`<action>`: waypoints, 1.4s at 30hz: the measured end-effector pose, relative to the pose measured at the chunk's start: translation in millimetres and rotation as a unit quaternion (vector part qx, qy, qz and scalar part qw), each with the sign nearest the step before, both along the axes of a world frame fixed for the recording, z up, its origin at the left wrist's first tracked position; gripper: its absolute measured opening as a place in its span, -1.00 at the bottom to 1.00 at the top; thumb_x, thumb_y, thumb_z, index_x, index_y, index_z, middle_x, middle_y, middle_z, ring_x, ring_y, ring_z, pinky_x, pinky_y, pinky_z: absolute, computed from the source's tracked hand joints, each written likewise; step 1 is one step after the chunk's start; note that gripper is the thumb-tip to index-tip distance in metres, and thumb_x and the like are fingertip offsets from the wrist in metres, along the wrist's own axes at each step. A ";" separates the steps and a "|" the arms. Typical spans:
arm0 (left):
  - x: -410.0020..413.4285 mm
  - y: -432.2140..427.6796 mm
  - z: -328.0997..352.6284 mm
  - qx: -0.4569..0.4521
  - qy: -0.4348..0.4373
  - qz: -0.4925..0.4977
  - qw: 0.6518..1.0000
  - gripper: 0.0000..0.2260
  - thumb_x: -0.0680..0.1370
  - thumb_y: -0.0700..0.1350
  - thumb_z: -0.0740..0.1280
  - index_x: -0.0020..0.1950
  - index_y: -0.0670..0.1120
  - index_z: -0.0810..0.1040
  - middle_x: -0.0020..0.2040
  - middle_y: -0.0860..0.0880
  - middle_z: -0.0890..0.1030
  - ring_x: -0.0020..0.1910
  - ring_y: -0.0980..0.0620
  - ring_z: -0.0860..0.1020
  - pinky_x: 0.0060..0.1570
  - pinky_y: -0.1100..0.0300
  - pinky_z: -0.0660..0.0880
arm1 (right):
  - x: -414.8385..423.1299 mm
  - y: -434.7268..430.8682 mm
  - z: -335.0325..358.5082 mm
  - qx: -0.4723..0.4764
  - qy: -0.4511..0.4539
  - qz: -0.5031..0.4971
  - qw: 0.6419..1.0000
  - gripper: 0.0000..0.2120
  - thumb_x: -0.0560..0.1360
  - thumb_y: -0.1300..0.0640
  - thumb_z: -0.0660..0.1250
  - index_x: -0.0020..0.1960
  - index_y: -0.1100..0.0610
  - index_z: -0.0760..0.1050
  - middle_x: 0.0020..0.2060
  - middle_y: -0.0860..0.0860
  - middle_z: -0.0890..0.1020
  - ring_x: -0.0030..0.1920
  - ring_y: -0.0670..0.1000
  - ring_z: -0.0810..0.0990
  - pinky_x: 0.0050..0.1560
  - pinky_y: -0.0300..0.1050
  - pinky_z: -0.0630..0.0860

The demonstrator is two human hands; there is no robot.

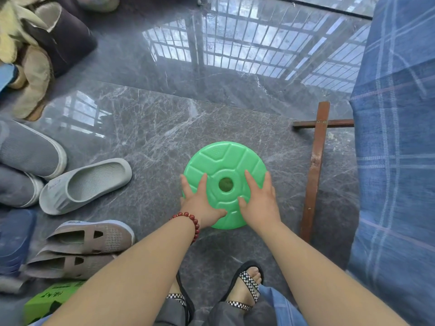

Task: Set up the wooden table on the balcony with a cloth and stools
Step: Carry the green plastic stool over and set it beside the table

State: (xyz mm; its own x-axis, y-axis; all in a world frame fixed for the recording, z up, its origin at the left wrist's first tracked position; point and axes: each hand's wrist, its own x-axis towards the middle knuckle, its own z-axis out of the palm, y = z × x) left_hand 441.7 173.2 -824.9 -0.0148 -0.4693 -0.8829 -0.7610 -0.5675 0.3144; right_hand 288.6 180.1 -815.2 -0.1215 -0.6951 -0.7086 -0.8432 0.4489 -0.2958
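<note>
A round green plastic stool [223, 163] with a hole in its middle stands on the dark marble floor, seen from straight above. My left hand [200, 201] lies flat on its left side, fingers spread, thumb along the near rim. My right hand [260, 198] lies flat on its right side, fingers apart. Neither hand wraps the seat. A blue checked cloth [395, 161] hangs down the right edge, draped over the table. The table's brown wooden leg frame [314, 170] shows below the cloth, just right of the stool.
Several shoes and slippers crowd the left side: a grey clog [87, 184], brown sandals [94, 238], grey sneakers [28, 154]. A green box [49, 300] sits at the lower left. My sandalled feet [244, 288] stand close behind the stool. The glossy floor mirrors a window grille.
</note>
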 end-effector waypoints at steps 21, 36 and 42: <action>38.9 -22.9 -12.3 -0.014 -0.004 -0.081 0.997 -0.05 0.39 0.00 0.44 0.49 0.26 -0.22 0.42 0.05 -0.52 0.52 -0.20 -0.01 0.37 -0.06 0.32 | 16.5 -5.4 8.0 0.085 -0.023 -0.012 0.996 -0.18 0.46 0.07 0.30 0.55 -0.07 -0.14 0.49 0.17 -0.30 0.44 0.32 0.12 0.39 0.04 0.24; 19.3 -33.9 64.8 -0.078 -0.016 -0.108 0.991 -0.18 0.39 0.00 0.43 0.52 0.19 0.03 0.55 0.01 -0.19 0.50 -0.09 0.12 0.40 0.01 0.27 | 14.6 -1.6 67.5 0.063 -0.065 -0.017 0.996 -0.37 0.48 0.14 0.27 0.50 0.07 0.13 0.48 0.14 0.04 0.40 0.21 0.28 0.36 -0.03 0.30; 0.1 -24.7 124.8 -0.096 0.002 -0.086 0.992 -0.26 0.42 -0.01 0.42 0.51 0.11 0.12 0.55 -0.05 -0.01 0.49 -0.07 0.15 0.42 0.07 0.22 | -1.5 -1.3 122.9 0.051 -0.062 0.005 0.997 -0.48 0.49 0.14 0.27 0.44 0.09 0.28 0.37 0.10 0.26 0.29 0.15 0.42 0.29 -0.08 0.36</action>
